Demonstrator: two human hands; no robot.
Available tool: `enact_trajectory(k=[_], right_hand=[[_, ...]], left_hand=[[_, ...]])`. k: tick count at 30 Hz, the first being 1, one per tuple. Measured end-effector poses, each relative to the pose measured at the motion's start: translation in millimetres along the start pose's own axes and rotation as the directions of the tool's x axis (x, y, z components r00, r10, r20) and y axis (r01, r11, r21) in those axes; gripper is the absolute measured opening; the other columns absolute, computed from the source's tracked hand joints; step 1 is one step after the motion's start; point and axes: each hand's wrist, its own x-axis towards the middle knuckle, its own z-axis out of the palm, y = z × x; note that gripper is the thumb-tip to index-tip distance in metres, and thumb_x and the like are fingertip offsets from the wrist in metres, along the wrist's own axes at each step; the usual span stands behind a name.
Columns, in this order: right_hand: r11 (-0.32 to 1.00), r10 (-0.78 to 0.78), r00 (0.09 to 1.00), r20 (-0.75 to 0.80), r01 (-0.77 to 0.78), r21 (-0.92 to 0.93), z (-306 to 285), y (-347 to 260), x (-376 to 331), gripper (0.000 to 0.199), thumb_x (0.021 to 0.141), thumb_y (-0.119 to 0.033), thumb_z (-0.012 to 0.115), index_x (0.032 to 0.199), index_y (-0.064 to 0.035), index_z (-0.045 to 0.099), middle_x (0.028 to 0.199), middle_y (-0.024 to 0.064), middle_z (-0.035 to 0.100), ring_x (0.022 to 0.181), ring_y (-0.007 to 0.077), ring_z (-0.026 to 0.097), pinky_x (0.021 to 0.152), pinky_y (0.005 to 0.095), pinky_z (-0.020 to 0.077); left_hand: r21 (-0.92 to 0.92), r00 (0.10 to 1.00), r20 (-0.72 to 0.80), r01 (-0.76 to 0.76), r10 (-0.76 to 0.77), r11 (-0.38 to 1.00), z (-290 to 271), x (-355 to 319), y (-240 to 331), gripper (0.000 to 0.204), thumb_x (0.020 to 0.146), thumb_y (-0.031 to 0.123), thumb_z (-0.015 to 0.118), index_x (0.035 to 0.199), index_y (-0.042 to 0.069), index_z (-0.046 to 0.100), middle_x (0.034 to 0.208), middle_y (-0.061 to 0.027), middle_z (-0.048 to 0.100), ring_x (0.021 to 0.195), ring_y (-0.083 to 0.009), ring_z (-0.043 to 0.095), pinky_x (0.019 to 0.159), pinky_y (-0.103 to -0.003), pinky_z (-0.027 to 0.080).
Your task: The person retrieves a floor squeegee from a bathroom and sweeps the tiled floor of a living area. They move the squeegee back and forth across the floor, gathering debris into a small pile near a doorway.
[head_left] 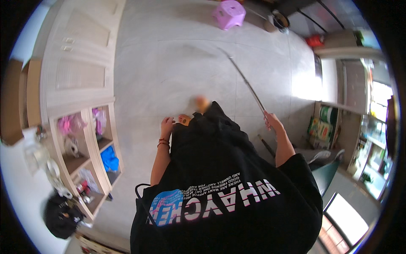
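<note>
The person looks down over a black shirt (224, 178) with white and pink letters on it. The left hand (166, 125) hangs down by the side of the shirt. Its fingers are curled in loosely and hold nothing, and red bands go round the wrist just below them.

The right hand (272, 120) is out to the other side. Its fingers are wrapped tight around a long thin stick (247, 84). The stick is grey and very skinny. From the fingers it goes up and away, slanting across the grey floor (177, 63), and its far end sits low near the floor. What is on that end is too dim to tell.

Beyond the left fingers stands a pale shelf unit (91, 144) with pink and blue things in it. Far past the stick's end is a small purple stool (229, 14).
</note>
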Motion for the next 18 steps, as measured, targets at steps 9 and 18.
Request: enact_trajectory(k=[9, 18], right_hand=[[0.932, 0.029, 0.961, -0.275, 0.073, 0.355, -108.1, 10.0, 105.3, 0.043, 0.085, -0.039, 0.027, 0.061, -0.0051, 0.039, 0.042, 0.0058, 0.038, 0.037, 0.0214, 0.042, 0.038, 0.0366, 0.0335], [0.955, 0.161, 0.961, -0.225, -0.094, 0.28, -48.5, 26.6, 196.6, 0.037, 0.076, -0.033, 0.04, 0.065, 0.0004, 0.051, 0.053, 0.0106, 0.052, 0.047, 0.0242, 0.054, 0.045, 0.0356, 0.0431]], left_hand=[[0.372, 0.964, 0.178, -0.251, 0.197, 0.894, 77.8, -10.1, 61.8, 0.022, 0.082, 0.024, 0.047, 0.089, 0.004, 0.053, 0.078, -0.0043, 0.055, 0.065, -0.0109, 0.053, 0.055, -0.023, 0.041], [0.47, 0.965, 0.2, -0.247, 0.17, 0.847, 53.0, -42.1, 45.9, 0.019, 0.082, 0.019, 0.05, 0.088, 0.002, 0.054, 0.076, -0.0054, 0.056, 0.069, -0.0101, 0.052, 0.065, -0.025, 0.043]])
